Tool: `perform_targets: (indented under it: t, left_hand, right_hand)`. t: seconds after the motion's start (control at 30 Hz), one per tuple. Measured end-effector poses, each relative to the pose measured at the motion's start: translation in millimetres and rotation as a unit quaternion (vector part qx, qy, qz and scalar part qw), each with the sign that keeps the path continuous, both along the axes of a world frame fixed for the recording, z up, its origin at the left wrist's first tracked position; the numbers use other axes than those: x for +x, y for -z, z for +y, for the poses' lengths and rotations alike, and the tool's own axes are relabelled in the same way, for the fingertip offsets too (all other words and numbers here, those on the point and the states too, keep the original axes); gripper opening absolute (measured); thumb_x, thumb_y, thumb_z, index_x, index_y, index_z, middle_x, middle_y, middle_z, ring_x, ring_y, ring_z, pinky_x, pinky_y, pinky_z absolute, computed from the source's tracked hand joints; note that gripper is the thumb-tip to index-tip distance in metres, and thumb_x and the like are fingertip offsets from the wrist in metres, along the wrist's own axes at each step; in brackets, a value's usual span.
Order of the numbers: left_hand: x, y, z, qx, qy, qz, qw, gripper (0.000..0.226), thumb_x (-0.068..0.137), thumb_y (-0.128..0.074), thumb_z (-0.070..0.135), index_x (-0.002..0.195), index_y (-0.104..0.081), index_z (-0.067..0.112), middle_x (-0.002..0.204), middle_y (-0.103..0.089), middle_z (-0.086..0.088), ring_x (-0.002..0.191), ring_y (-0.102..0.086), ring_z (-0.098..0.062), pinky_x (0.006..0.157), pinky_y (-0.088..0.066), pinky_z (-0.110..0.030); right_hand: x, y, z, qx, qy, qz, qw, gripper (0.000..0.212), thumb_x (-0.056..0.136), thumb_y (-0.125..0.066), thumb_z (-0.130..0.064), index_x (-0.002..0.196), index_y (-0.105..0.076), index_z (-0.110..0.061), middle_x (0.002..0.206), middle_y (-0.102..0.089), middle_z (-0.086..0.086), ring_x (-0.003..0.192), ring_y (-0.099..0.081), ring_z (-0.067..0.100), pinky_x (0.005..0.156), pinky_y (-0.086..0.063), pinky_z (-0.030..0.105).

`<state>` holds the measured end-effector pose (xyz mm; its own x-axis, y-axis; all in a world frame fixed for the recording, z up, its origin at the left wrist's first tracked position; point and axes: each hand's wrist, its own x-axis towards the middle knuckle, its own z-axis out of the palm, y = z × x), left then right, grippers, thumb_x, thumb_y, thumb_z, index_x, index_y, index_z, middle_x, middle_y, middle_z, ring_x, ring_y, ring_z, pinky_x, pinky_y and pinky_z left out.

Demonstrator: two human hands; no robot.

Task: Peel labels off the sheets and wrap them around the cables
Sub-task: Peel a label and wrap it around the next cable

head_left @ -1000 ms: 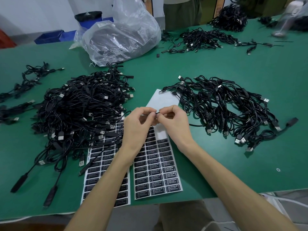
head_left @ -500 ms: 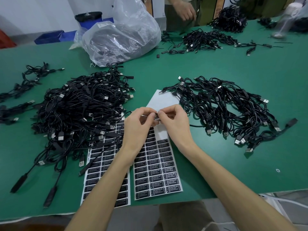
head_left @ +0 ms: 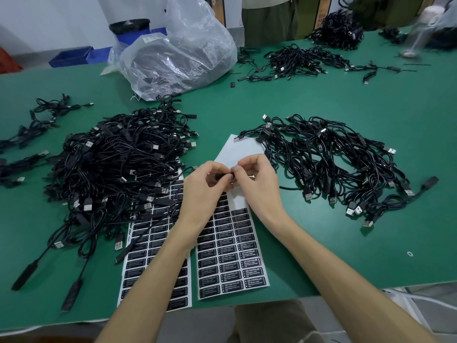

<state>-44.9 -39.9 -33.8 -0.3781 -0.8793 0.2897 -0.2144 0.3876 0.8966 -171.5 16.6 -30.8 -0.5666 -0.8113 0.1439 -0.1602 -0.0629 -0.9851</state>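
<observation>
**Both hands pinch one cable above the label sheets**

Nearest the table's front edge lie two label sheets side by side on the green table point(head_left: 346, 256). The left sheet point(head_left: 146, 266) is partly covered by the left forearm, and cables from the big heap lie on its upper part. The right sheet point(head_left: 230, 263) shows rows of black labels below and bare white backing at its far end.

Just above the right sheet the two hands meet. The left hand point(head_left: 200, 191) and the right hand point(head_left: 257, 186) both have their fingers curled, and thumb and fingertips pinch a short stretch of black cable point(head_left: 223, 176) between them — whether a label is on it is too small to tell.

Beyond the hands a large tangled pile of cables point(head_left: 116, 164) sits to the left and a flatter pile point(head_left: 333, 164) to the right. A few loose cables point(head_left: 42, 115) lie far left.

Farther back stands a clear plastic bag point(head_left: 178, 55) with dark contents — then more cables point(head_left: 299, 60) near the far edge.
</observation>
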Motion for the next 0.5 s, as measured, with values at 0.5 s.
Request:
perform_targets:
  t: [0.5]
  left_hand:
    - [-0.5,5.2,-8.7,0.06,0.017,0.027,0.998,0.005,0.098,-0.07,0.013,0.094,-0.069,0.011,0.069,-0.072,-0.001,0.059,-0.067,-0.016,0.06,-0.055,-0.025]
  right_hand:
    - [1.6,-0.1,1.0,-0.013,-0.033,-0.007,0.999,0.017,0.093,-0.065,-0.003,0.1,-0.061,-0.017,0.098,-0.069,-0.004,0.088,-0.067,0.006,0.078,-0.055,0.02]
